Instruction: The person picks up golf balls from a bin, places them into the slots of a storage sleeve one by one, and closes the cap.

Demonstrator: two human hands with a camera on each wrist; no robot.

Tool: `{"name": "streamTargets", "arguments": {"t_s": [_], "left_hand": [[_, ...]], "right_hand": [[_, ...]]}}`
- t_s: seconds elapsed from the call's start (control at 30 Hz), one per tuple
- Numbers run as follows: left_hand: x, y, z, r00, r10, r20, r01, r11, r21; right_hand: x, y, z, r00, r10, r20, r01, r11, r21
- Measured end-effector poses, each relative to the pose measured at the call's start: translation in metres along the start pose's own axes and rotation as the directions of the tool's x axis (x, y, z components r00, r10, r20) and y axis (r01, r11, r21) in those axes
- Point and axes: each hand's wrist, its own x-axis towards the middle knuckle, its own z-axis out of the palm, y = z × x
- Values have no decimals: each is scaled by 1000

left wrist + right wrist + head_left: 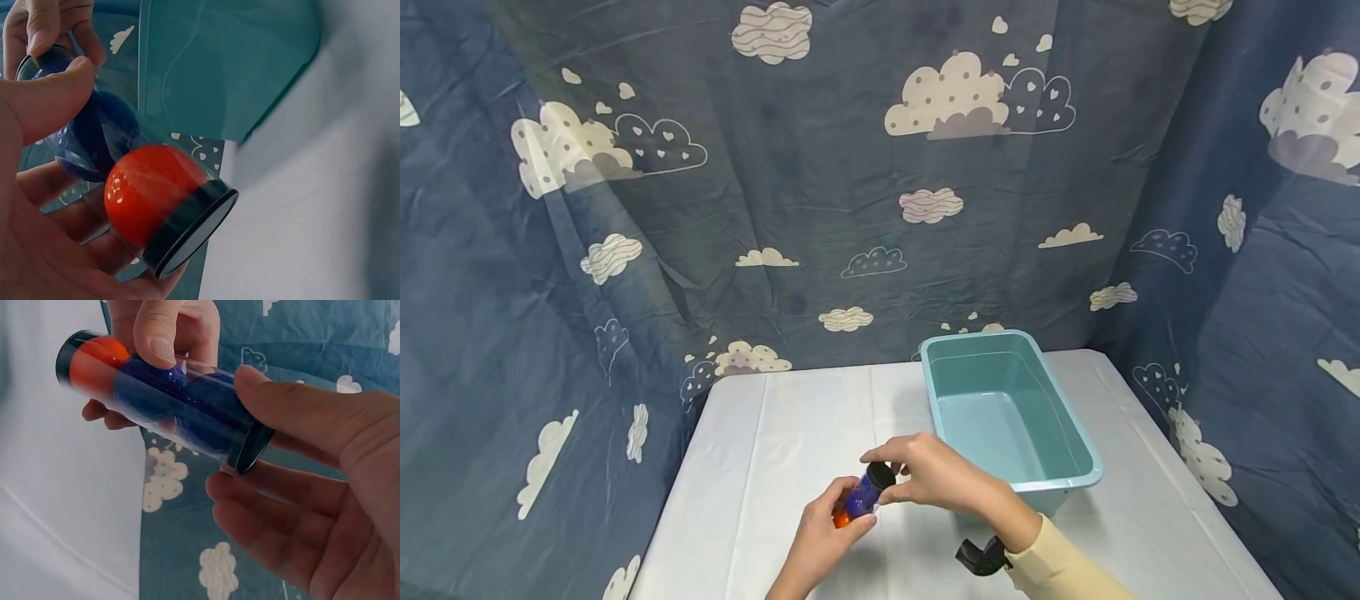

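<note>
A clear tube (862, 497) with black end caps is held tilted above the white table, between both hands. Inside it are an orange ball (147, 190) and two dark blue balls (147, 390), lined up end to end. My left hand (822, 533) grips the tube around its middle, thumb on one side and fingers on the other. With thumb and fingers, my right hand (936, 471) pinches the black cap (255, 447) at the blue-ball end. The cap (194, 230) at the orange-ball end is on the tube.
A teal plastic basin (1075, 482) stands on the white table (752, 492), right of the tube and behind my right forearm. Dark blue curtains (820, 167) with cloud prints surround the table at the back and sides. A black strap piece (981, 557) is at my right wrist.
</note>
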Motion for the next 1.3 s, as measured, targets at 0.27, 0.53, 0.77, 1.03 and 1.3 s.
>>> {"name": "streamTargets", "arguments": {"t_s": [0.27,0.53,0.77,1.03,1.3], "left_hand": [[21,3,1,998,16,-62,-20,997,-72],[47,-7,-11,974,23,-224,-31,999,-28],[64,-33,-15,965,-45,-259,31,998,-58],[80,-66,-19,942,-102,-319,82,994,-74],[79,-99,-13,938,-150,-312,152,988,-19]], "right_hand": [[-7,6,-17,994,32,-100,-39,997,-60],[-21,20,-35,979,101,-175,-112,992,-52],[-36,32,-44,970,147,-194,-158,987,-40],[-45,40,-44,967,166,-193,-171,985,-12],[-49,42,-43,961,187,-205,-195,981,-19]]}}
